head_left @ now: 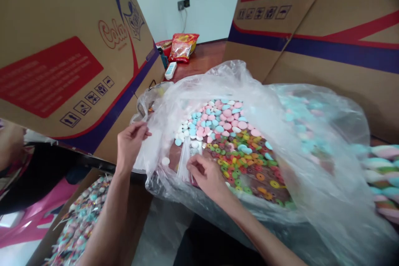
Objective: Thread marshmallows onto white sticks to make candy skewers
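Note:
A large clear plastic bag (311,166) lies open in front of me, holding pastel disc candies (218,118) and coloured ring candies (246,162). My left hand (131,141) pinches the bag's plastic edge at the left. My right hand (207,174) is closed on a small clear packet (185,162) at the near edge of the candy pile. One white disc candy (165,161) lies loose between my hands.
Big cardboard boxes stand at the left (62,50) and right (327,29). A lower box of wrapped lollipops (84,220) sits at bottom left. Twisted marshmallows (383,174) lie at the right edge. A snack packet (182,45) and a white remote (170,70) rest on the wooden table behind.

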The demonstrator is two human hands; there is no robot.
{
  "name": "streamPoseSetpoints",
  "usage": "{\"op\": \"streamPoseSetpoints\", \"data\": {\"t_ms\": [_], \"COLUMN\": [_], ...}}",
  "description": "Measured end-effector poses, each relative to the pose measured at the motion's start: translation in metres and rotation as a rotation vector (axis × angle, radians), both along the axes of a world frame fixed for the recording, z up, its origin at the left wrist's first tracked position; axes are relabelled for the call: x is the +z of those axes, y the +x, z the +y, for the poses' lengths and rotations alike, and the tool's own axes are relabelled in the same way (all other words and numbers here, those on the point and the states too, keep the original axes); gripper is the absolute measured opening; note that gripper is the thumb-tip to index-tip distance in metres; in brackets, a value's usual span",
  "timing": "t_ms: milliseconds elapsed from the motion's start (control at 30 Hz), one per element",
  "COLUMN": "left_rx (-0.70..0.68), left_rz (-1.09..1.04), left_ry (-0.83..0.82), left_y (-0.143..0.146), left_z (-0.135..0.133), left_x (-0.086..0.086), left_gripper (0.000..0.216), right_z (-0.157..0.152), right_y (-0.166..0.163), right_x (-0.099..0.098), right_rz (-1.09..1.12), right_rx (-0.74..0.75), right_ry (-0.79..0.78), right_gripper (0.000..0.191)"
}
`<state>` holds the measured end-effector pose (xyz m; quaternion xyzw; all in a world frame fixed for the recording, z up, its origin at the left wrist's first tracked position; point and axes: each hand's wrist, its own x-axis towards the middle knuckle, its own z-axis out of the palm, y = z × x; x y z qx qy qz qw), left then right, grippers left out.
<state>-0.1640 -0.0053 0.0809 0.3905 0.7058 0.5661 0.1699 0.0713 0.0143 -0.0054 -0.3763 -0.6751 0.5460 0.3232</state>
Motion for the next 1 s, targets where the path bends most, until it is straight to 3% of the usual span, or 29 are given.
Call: {"op": "streamPoseSetpoints", "data": {"t_ms": [100, 200, 300, 400, 467, 633, 733, 800, 833, 900, 1000], "left_rx": [0.126, 0.083, 0.011, 0.039, 0.047, -0.009, -0.016, -0.013, -0.061, -0.285, -0.545], "left_rz": [0.321, 0.604, 0.693, 0.693, 0.702, 0.729, 0.62, 0.607, 0.568, 0.476, 0.476], "left_ry": [-0.006, -0.191, -0.476, -0.558, -0.569, -0.476, -0.118, 0.031, 0.062, 0.006, -0.072], "left_y": [-0.033, -0.051, -0.057, -0.059, -0.059, -0.043, -0.007, 0.028, 0.047, 0.083, 0.123], "left_z": [0.029, 0.074, 0.12, 0.15, 0.156, 0.122, 0.082, 0.054, 0.042, 0.025, 0.022], "left_x": [0.012, 0.019, 0.016, 0.008, 0.005, 0.013, 0.023, 0.023, 0.019, 0.004, -0.029], "left_gripper": [0.028, 0.027, 0.024, 0.02, 0.025, 0.027, 0.024, 0.023, 0.023, 0.019, 0.02], "right_z": [-0.001, -0.003, -0.006, -0.008, -0.008, -0.011, -0.018, -0.026, -0.031, -0.039, -0.047], "right_y": [0.0, 0.001, 0.002, 0.0, -0.002, 0.001, 0.014, 0.03, 0.039, 0.06, 0.095], "right_x": [-0.002, -0.006, -0.014, -0.022, -0.022, 0.009, 0.034, 0.044, 0.046, 0.047, 0.04], "right_rz": [-0.004, 0.006, 0.054, 0.147, 0.219, 0.34, 0.365, 0.357, 0.352, 0.345, 0.251], "right_rx": [0.025, 0.024, 0.018, 0.009, -0.026, -0.061, -0.028, -0.008, -0.003, -0.019, -0.135], "right_ry": [0.033, 0.06, 0.012, -0.1, -0.202, -0.495, -0.667, -0.736, -0.759, -0.783, -0.724], "right_gripper": [0.011, 0.012, 0.013, 0.01, 0.01, 0.028, 0.041, 0.045, 0.042, 0.034, 0.022]}}
